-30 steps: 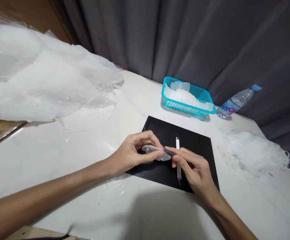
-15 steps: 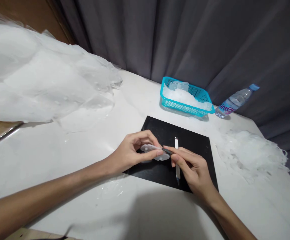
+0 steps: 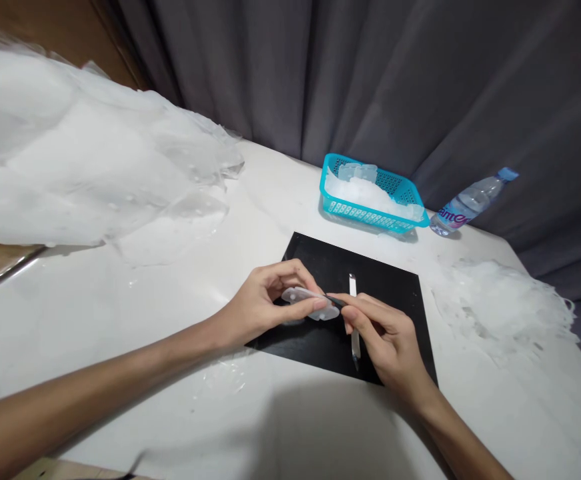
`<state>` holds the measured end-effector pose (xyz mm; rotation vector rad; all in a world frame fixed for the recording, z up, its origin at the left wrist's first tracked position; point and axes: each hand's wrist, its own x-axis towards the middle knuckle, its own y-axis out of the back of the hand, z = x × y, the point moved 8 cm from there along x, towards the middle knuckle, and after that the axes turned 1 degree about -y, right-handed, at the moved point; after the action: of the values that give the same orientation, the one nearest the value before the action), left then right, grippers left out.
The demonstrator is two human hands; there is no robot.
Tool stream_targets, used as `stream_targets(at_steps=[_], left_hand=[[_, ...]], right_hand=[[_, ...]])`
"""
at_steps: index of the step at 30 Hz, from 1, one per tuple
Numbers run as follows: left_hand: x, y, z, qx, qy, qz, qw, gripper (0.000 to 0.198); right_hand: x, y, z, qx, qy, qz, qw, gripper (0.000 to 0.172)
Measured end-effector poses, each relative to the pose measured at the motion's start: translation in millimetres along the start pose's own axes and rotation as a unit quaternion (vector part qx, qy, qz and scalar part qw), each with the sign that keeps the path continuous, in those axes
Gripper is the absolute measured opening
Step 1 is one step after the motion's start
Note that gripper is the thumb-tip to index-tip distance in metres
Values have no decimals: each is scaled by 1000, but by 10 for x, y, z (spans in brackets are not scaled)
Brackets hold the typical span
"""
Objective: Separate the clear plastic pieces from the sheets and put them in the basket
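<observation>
My left hand (image 3: 280,293) pinches a thin, translucent white piece with a lobed edge (image 3: 326,312) between thumb and fingers, holding it above a black mat (image 3: 315,253). My right hand (image 3: 383,327) is closed on a small dark, pointed tool (image 3: 337,302), whose tip meets the upper edge of the white piece by my left fingertips. The tool's exact kind is hard to make out, as my fingers cover most of it. A slim silver tool with a dark tip (image 3: 353,285) lies on the mat, partly hidden behind my right fingers.
Beyond the mat, a turquoise basket (image 3: 370,217) holds more translucent white pieces. A water bottle (image 3: 465,203) stands to its right. Thin clear scraps (image 3: 510,307) are heaped at the right, and a big pile of milky plastic sheets (image 3: 95,160) covers the table's left. A grey curtain (image 3: 370,80) hangs behind.
The white piece has tilted very slightly in my left hand, and the dark tool has shifted a little against its edge. Both grips stay the same.
</observation>
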<state>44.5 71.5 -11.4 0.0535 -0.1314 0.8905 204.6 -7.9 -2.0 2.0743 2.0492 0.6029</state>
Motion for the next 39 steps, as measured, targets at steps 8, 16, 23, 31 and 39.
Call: stream_targets(at_steps=[8,16,23,31,39], left_hand=[[-1,-20,30,-26,0,-9,1000,19],[0,-25,51,-22,-13,-12,1000,13],[-1,-36,64,-19,-23,-15,999,13],[-1,-42,81,-11,-28,-18,999,13],[-3,-29,69,-12,-35,-21,999,12]], right_hand=[[40,122,-11,-8,3,13,1000,30],[28,100,-7,-28,19,-33,999,31],[23,78,-2,-26,21,-39,999,30],[19,64,1,-36,22,-38,998,32],[19,52,-14,-33,34,-35,998,31]])
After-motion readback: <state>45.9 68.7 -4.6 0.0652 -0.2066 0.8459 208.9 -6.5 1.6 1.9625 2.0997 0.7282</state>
